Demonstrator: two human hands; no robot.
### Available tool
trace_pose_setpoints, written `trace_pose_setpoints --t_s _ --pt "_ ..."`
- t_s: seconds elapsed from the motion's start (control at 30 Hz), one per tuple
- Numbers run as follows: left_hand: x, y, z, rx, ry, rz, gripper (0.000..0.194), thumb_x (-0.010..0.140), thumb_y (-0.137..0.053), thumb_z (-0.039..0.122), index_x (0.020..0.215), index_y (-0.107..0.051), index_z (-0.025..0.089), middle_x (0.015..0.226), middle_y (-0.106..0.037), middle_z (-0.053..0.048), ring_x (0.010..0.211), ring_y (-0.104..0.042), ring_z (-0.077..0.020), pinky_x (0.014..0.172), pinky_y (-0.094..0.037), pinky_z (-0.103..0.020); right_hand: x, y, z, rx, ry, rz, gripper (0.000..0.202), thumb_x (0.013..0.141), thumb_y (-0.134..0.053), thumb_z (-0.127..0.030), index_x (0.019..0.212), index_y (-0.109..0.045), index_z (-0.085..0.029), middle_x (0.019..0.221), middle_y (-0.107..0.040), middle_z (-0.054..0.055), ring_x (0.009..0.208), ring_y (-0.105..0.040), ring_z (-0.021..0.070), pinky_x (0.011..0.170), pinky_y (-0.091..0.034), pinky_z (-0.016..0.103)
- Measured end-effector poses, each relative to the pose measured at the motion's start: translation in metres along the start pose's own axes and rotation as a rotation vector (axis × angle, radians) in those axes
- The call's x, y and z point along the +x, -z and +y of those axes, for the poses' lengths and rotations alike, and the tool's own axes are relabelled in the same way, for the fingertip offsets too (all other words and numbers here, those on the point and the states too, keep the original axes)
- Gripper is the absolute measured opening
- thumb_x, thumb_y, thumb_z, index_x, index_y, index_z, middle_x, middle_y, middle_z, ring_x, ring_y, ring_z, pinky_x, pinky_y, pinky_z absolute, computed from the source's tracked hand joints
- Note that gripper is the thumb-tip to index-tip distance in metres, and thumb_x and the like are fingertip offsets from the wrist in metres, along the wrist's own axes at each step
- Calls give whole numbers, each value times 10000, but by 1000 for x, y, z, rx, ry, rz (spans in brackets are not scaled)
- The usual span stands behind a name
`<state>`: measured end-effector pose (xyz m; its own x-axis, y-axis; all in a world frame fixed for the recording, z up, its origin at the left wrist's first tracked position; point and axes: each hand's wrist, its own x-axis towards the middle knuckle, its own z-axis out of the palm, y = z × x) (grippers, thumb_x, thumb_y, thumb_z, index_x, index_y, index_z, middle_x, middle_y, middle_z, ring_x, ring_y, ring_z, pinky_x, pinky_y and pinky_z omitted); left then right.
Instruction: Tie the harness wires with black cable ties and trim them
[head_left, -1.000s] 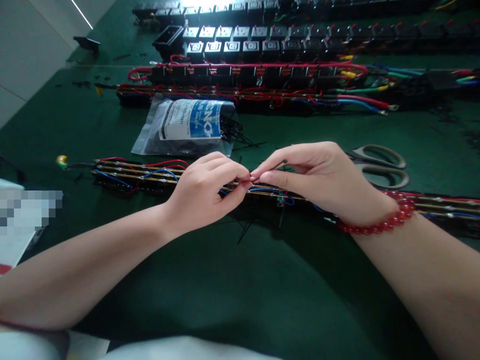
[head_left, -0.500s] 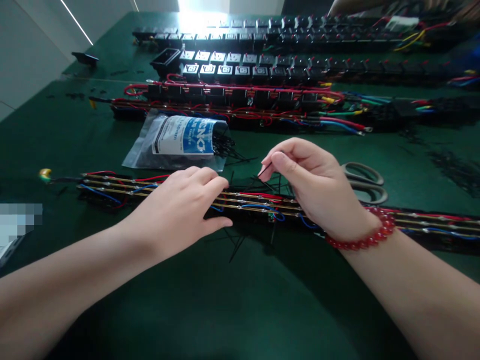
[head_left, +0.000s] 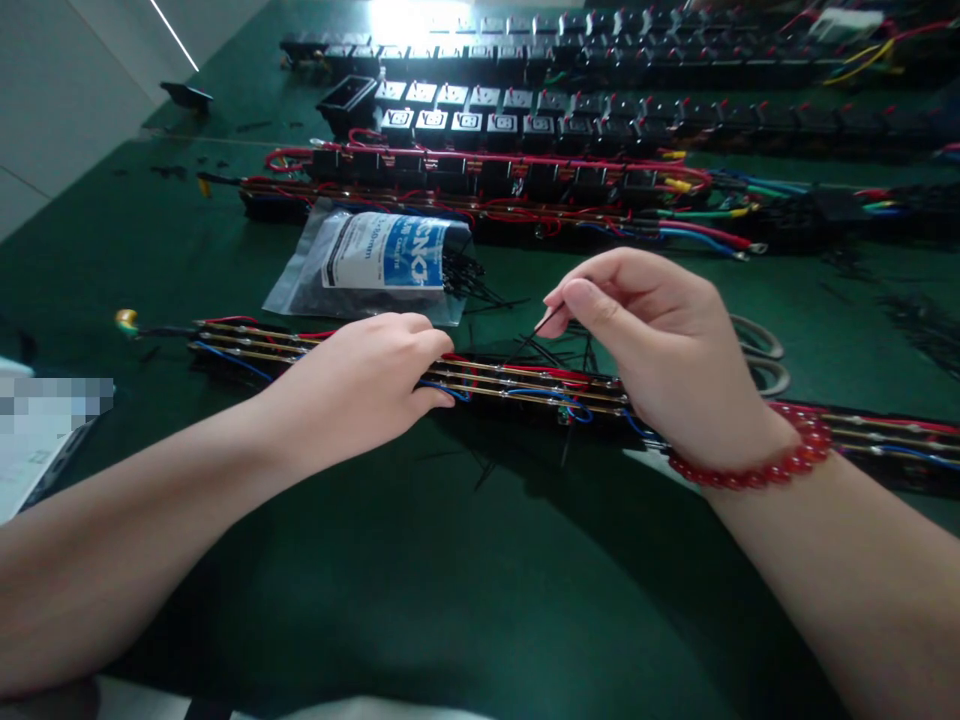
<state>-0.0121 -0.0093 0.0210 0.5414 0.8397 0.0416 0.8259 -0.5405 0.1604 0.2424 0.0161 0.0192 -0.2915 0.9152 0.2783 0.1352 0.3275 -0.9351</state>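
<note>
A long black power strip [head_left: 517, 392] lies open-side up across the table, with brass rails, red wires and blue wires along it. My left hand [head_left: 367, 378] is closed round its left part, thumb on the near side and fingers over the far side. Between thumb and forefinger, my right hand [head_left: 660, 350] pinches a thin black cable tie [head_left: 546, 322] just above the strip. The tie's lower end slants toward the rails; whether it touches them I cannot tell. Loose black cable ties [head_left: 484, 472] lie on both sides of the strip.
An open plastic bag of cable ties [head_left: 375, 255] lies behind my left hand. Scissors handles [head_left: 776, 378] show beyond my right wrist. Wired strips [head_left: 510, 215] and black socket strips [head_left: 465, 122] fill the back. A pale, partly blurred object [head_left: 37, 460] sits at the left edge.
The view has shifted, so the table contents appear slightly higher and to the right. My left thumb has closed in against the strip. My right hand still pinches the cable tie.
</note>
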Motion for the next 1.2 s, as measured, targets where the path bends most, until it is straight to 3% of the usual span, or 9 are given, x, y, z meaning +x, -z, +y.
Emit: trace_pose_setpoints --t_s 0.1,0.3,0.47,0.8,0.97,1.1,1.2 --pt "2 -9 7 -26 -97 64 303 933 -832 328 1178 -789 154 1130 -799 -101 1037 -777 -289 917 -624 -391 -1 -1 -3 -31 10 4 288 996 -780 -539 919 -754 -263 871 -771 26 822 -748 185 804 -647 338" --pt "6 -23 7 19 -332 168 372 965 -821 430 1137 -783 101 1067 -810 -134 909 -792 -289 745 -617 -375 -2 -5 6 -12 38 -55 241 1068 -711 -438 926 -692 -245 859 -752 5 802 -733 157 779 -630 293" --pt "7 -23 7 20 -319 156 281 991 -741 383 1070 -775 115 995 -789 -99 840 -768 -255 689 -568 -343 -4 -7 6 -17 21 -146 177 1080 -689 -353 956 -679 -228 853 -728 -6 789 -721 146 752 -610 278" --pt "5 -5 21 135 -192 17 208 901 -568 274 958 -722 147 864 -696 -62 783 -736 -280 639 -507 -377 -9 -9 -2 -111 -13 -147 135 1033 -727 -338 985 -754 -214 894 -775 14 833 -756 185 786 -617 319" --pt "4 -2 23 138 -156 -47 256 899 -540 272 1031 -723 152 906 -701 -66 813 -733 -283 658 -521 -389 -10 -10 -2 -280 41 -150 175 1042 -706 -352 966 -776 -211 878 -773 24 777 -699 173 706 -557 301" --pt "6 -6 20 111 -189 -69 315 908 -531 276 1129 -715 148 985 -698 -83 894 -731 -284 733 -556 -398 -9 -12 0 -327 86 -186 151 1043 -690 -300 955 -770 -208 876 -775 17 770 -688 155 701 -539 276" --pt "7 -8 18 81 -210 -114 344 923 -527 265 1201 -695 151 1027 -695 -84 942 -731 -288 777 -563 -407 -9 -12 0 -313 86 -248 193 1038 -708 -361 942 -770 -206 865 -780 25 752 -689 161 682 -536 283"
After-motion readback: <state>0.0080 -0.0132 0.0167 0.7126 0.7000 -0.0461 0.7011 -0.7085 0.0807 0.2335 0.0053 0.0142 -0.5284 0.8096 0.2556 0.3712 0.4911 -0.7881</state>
